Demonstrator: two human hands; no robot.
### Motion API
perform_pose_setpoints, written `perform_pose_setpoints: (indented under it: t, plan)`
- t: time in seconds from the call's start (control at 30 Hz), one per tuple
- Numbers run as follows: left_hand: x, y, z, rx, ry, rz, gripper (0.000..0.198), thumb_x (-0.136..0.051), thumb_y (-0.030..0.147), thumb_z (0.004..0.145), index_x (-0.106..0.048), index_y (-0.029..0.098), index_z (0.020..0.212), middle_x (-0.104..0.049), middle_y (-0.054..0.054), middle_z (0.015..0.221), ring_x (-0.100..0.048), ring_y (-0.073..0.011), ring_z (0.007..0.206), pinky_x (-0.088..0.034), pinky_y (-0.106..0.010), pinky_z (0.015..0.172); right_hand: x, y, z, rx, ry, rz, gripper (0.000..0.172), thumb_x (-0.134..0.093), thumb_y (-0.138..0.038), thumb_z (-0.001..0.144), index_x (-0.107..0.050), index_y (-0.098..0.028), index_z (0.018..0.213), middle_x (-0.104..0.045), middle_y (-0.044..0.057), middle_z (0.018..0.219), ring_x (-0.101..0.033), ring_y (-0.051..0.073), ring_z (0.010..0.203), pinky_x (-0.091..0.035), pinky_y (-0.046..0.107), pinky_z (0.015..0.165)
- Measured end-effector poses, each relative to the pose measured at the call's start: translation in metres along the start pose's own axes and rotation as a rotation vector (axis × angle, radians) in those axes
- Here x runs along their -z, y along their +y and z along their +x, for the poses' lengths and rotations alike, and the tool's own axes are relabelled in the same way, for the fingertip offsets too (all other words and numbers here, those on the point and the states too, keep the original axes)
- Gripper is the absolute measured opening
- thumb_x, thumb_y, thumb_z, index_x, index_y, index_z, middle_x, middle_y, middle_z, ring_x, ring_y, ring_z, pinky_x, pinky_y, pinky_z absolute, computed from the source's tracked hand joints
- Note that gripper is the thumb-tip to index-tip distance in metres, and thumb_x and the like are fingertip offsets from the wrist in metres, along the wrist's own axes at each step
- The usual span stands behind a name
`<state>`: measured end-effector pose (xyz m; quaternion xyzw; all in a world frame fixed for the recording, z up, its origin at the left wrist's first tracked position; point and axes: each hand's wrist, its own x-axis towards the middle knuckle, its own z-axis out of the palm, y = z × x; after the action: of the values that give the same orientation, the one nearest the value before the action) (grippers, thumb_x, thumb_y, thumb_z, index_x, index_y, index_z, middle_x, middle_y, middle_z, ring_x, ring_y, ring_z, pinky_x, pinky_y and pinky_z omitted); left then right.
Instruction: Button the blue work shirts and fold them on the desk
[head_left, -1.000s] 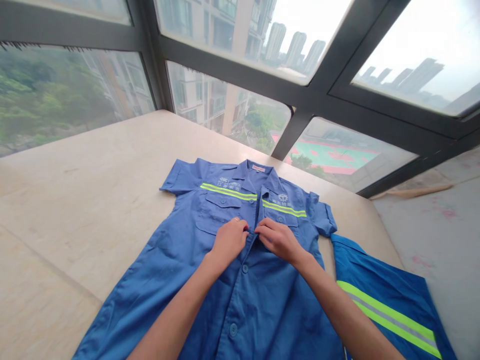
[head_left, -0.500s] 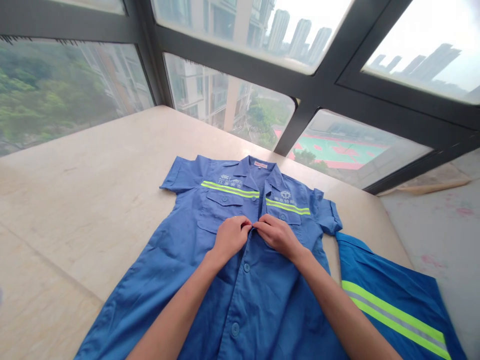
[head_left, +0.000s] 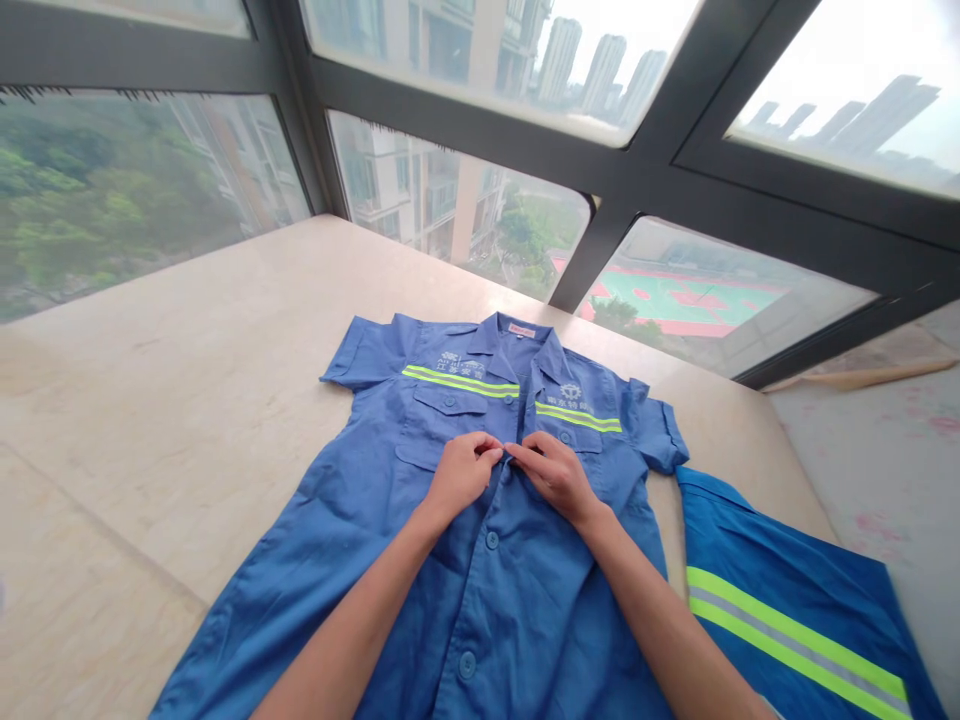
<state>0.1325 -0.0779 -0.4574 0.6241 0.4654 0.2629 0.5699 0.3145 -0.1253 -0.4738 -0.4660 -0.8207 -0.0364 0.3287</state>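
Observation:
A blue short-sleeved work shirt [head_left: 360, 530] lies spread face up, its collar toward the windows, with a yellow-green stripe across the chest. At mid-chest my left hand [head_left: 466, 470] pinches the front edge of the shirt. Just to its right, my right hand [head_left: 556, 473] grips the same front opening, fingertips nearly meeting those of the left. A button [head_left: 506, 475] shows just under the right fingers. Below the hands, a second button [head_left: 492, 541] and a lower one [head_left: 467, 665] sit in the closed placket. Above them the front is parted up to the collar.
To the right lies a folded blue garment [head_left: 787, 560] with a wide yellow-green and grey stripe, next to the shirt's sleeve. Both rest on a pale stone ledge [head_left: 187, 400]. Dark window frames [head_left: 465, 120] border its far side, and a light wall [head_left: 885, 480] stands at the right.
My right fingers have shifted and spread slightly at the placket, and a button now shows beneath them. My left hand keeps nearly the same place.

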Motion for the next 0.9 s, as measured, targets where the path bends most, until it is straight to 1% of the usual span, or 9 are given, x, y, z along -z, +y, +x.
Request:
perform_pose_setpoints:
  t: [0.07,0.17,0.33,0.43,0.57,0.63,0.77,0.83,0.9]
  plan:
    - [0.000,0.002,0.000,0.024,-0.006,-0.032,0.013,-0.057,0.020,0.083,-0.069,0.015,0.080,-0.062,0.003,0.059,-0.052,-0.0077,0.042,-0.041,-0.019,0.047,-0.001,0.000,-0.001,-0.008,0.018,0.001,0.027,-0.051,-0.018,0.097,-0.070,-0.024,0.114,-0.061,0.005,0.083,-0.056,0.015,0.073,-0.047,0.026,0.064]
    - [0.000,0.005,-0.001,0.080,0.010,-0.047,0.011,-0.059,0.020,0.082,-0.069,0.015,0.082,-0.062,0.003,0.058,-0.054,-0.0082,0.042,-0.041,-0.018,0.043,-0.002,0.000,0.000,-0.010,-0.003,-0.013,0.026,-0.050,-0.017,0.097,-0.071,-0.024,0.111,-0.062,0.006,0.085,-0.057,0.015,0.075,-0.048,0.026,0.066]
    - [-0.004,0.006,-0.005,0.125,0.054,-0.076,0.012,-0.060,0.019,0.081,-0.071,0.016,0.086,-0.066,0.000,0.063,-0.065,-0.0135,0.055,-0.047,-0.019,0.044,-0.001,-0.001,0.001,-0.008,-0.068,-0.033,0.029,-0.044,-0.013,0.097,-0.071,-0.021,0.106,-0.063,0.007,0.089,-0.057,0.016,0.078,-0.047,0.027,0.069]
    - [-0.005,0.004,-0.007,0.068,0.085,-0.059,0.011,-0.062,0.020,0.081,-0.072,0.017,0.086,-0.072,-0.002,0.071,-0.069,-0.0149,0.061,-0.053,-0.021,0.051,-0.001,0.000,0.001,-0.011,-0.094,-0.038,0.031,-0.041,-0.011,0.097,-0.070,-0.021,0.105,-0.063,0.007,0.088,-0.056,0.017,0.078,-0.047,0.028,0.070]
    - [-0.005,0.002,-0.009,-0.110,0.139,0.079,0.015,-0.061,0.028,0.084,-0.073,0.019,0.085,-0.075,-0.003,0.078,-0.071,-0.0161,0.068,-0.055,-0.024,0.065,-0.002,0.000,0.001,-0.017,-0.102,-0.025,0.029,-0.042,-0.013,0.097,-0.070,-0.020,0.100,-0.063,0.007,0.087,-0.055,0.017,0.077,-0.046,0.028,0.069]
    - [-0.006,0.003,-0.011,-0.180,0.173,0.169,0.020,-0.060,0.034,0.085,-0.074,0.019,0.086,-0.075,-0.003,0.078,-0.070,-0.0168,0.070,-0.054,-0.025,0.067,-0.003,0.000,0.001,-0.021,-0.091,-0.023,0.029,-0.042,-0.014,0.098,-0.070,-0.020,0.097,-0.063,0.007,0.086,-0.055,0.016,0.076,-0.045,0.027,0.068]
    - [-0.007,0.007,-0.018,-0.211,0.170,0.285,0.031,-0.067,0.038,0.079,-0.071,0.017,0.102,-0.072,-0.003,0.077,-0.067,-0.0156,0.063,-0.052,-0.025,0.063,-0.003,0.001,0.001,-0.029,-0.080,0.003,0.028,-0.042,-0.016,0.098,-0.070,-0.020,0.099,-0.063,0.007,0.088,-0.056,0.016,0.078,-0.046,0.027,0.070]
    - [-0.009,0.010,-0.022,-0.214,0.155,0.367,0.039,-0.071,0.037,0.075,-0.068,0.018,0.109,-0.072,-0.003,0.083,-0.068,-0.0169,0.068,-0.052,-0.026,0.066,-0.004,0.002,0.000,-0.034,-0.091,0.004,0.025,-0.045,-0.016,0.097,-0.070,-0.021,0.099,-0.063,0.007,0.088,-0.056,0.017,0.078,-0.045,0.027,0.070]
    - [-0.011,0.011,-0.024,-0.206,0.154,0.467,0.039,-0.071,0.031,0.075,-0.067,0.019,0.112,-0.073,-0.004,0.090,-0.068,-0.0186,0.075,-0.051,-0.027,0.070,-0.004,0.002,0.000,-0.040,-0.102,0.007,0.023,-0.049,-0.015,0.095,-0.070,-0.021,0.099,-0.063,0.007,0.089,-0.056,0.017,0.079,-0.045,0.028,0.070]
